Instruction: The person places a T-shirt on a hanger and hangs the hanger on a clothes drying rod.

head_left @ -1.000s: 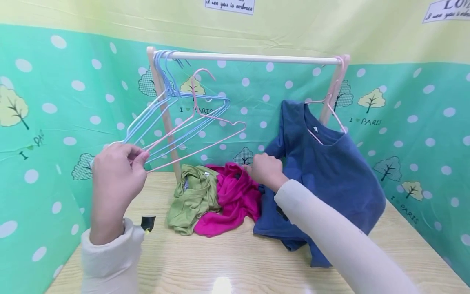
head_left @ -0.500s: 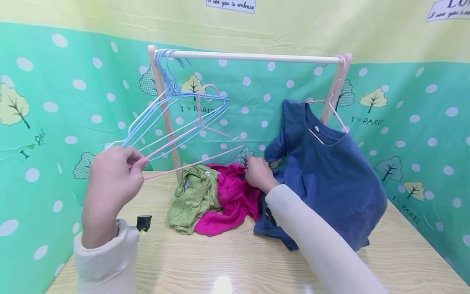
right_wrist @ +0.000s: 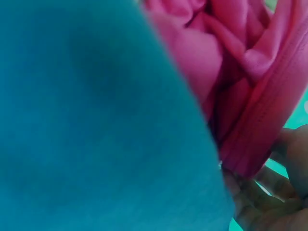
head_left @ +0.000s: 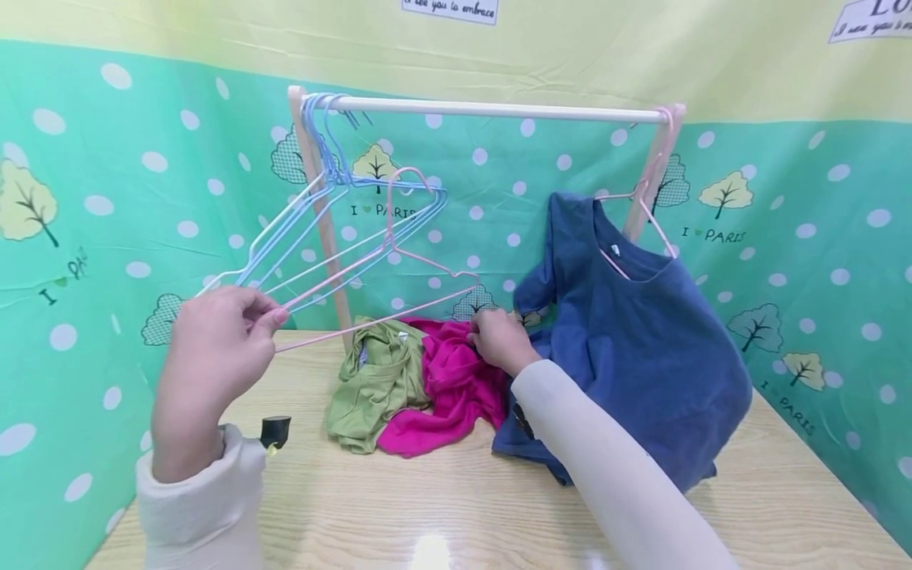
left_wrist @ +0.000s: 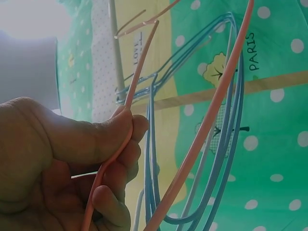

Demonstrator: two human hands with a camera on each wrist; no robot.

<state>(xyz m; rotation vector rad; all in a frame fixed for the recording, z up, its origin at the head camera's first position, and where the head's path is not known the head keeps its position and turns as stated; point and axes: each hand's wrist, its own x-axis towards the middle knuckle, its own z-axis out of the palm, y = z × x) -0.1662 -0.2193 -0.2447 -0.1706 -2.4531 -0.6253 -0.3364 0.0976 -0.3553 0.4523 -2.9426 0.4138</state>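
A dotted green and yellow curtain (head_left: pixel 606 170) surrounds a wood-grain table (head_left: pixel 370 507). At the left, the person's left hand (head_left: pixel 224 336) pinches one corner of a bare pink hanger (head_left: pixel 389 237), holding it above the table with thumb and fingers closed. Behind, blue hangers (head_left: pixel 335 178) hang on the rail (head_left: pixel 492 108). Then comes the green cloth (head_left: pixel 378 384), crumpled on the table, with the magenta cloth (head_left: pixel 463 388) against it; the right hand (head_left: pixel 502 340), fingers curled, grips an edge of the magenta one. At the far right the blue shirt (head_left: pixel 648 340) hangs on another pink hanger (head_left: pixel 657 226).

So one garment looks done — the blue — while magenta and green are left, neither yet on a hanger.

The left palm hides the held hanger's end. Blurred blue fabric, probably the shirt, blocks much of the right wrist view; the magenta cloth's neckline is hard to make out.
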